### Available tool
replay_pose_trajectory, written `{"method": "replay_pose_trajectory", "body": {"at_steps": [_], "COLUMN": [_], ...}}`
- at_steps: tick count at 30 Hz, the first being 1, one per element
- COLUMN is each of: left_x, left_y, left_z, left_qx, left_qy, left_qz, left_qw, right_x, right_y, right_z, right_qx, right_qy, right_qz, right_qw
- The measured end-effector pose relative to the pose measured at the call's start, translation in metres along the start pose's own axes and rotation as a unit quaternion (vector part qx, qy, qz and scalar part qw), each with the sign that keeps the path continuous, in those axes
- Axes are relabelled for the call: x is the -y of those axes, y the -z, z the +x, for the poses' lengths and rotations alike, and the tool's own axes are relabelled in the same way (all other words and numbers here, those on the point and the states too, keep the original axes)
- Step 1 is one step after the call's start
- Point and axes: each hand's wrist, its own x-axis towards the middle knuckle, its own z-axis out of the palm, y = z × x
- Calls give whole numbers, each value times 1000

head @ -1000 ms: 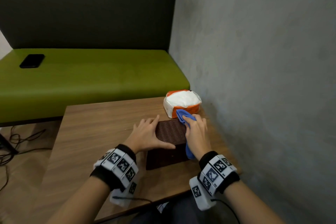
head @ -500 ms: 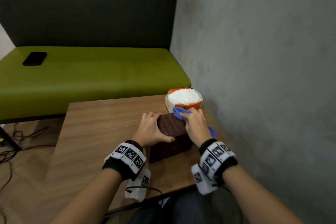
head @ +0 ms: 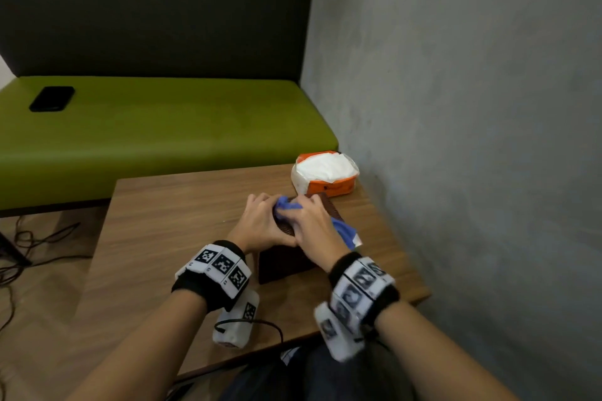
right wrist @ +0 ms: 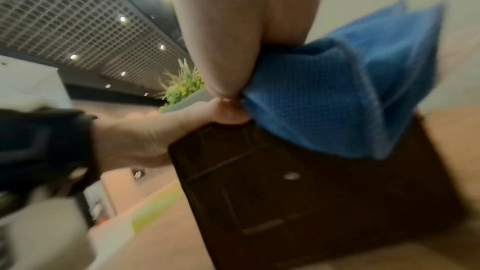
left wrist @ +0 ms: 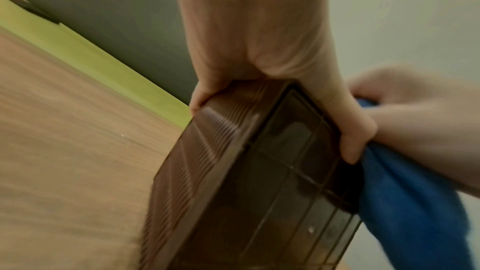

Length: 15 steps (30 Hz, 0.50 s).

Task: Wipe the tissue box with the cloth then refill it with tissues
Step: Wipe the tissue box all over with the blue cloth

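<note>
The dark brown ribbed tissue box [head: 282,265] sits tipped on the wooden table [head: 163,238], its smooth panel [left wrist: 280,192] facing me. My left hand [head: 260,223] grips its upper left corner, thumb [left wrist: 354,141] on one edge and fingers [left wrist: 198,98] curled over the other. My right hand [head: 312,226] holds the blue cloth [head: 286,205] bunched against the box's far top edge. A tail of the cloth [right wrist: 337,100] hangs down the right side. The orange and white tissue pack [head: 325,174] lies just behind the box. My hands hide the box's top.
A grey wall [head: 456,140] runs close along the table's right edge. Behind the table stands a green bench [head: 163,130] with a black phone [head: 52,98] on it. Cables [head: 29,238] lie on the floor at the left.
My left hand went from lying flat on the box to gripping it. The box tipped up and turned. My right hand slid the cloth leftward along the far top edge.
</note>
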Motion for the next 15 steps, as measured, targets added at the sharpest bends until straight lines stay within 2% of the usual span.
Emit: {"method": "replay_pose_trajectory", "body": {"at_steps": [2,3,5,7,10,12,13,15], "left_x": [3,3,-1,-3,0,2,2,2], "left_y": [5,5,4,2,2,3,3,3], "left_z": [-2,-4,-4,-2,0,-1,-1,-2], "left_qx": [16,20,21,12,11,19,21,26], "left_qy": [-4,-5,-1,8,8,-2,-5,-1], "left_qz": [1,5,15,21,12,10,13,19], "left_qw": [1000,1000,1000,1000,1000,1000,1000,999], "right_x": [-21,-38,-66,-60,-20,-17,-26,-51], "right_y": [13,20,26,21,6,10,15,21], "right_z": [-16,-18,-10,2,-3,-25,-30,-26], "right_qx": [28,32,-5,-33,-9,-1,-1,-13], "right_qy": [31,3,-80,-103,-29,35,40,-9], "right_qz": [-15,-35,-38,-25,-48,-38,-36,-60], "right_qw": [999,999,996,994,998,999,999,998]}}
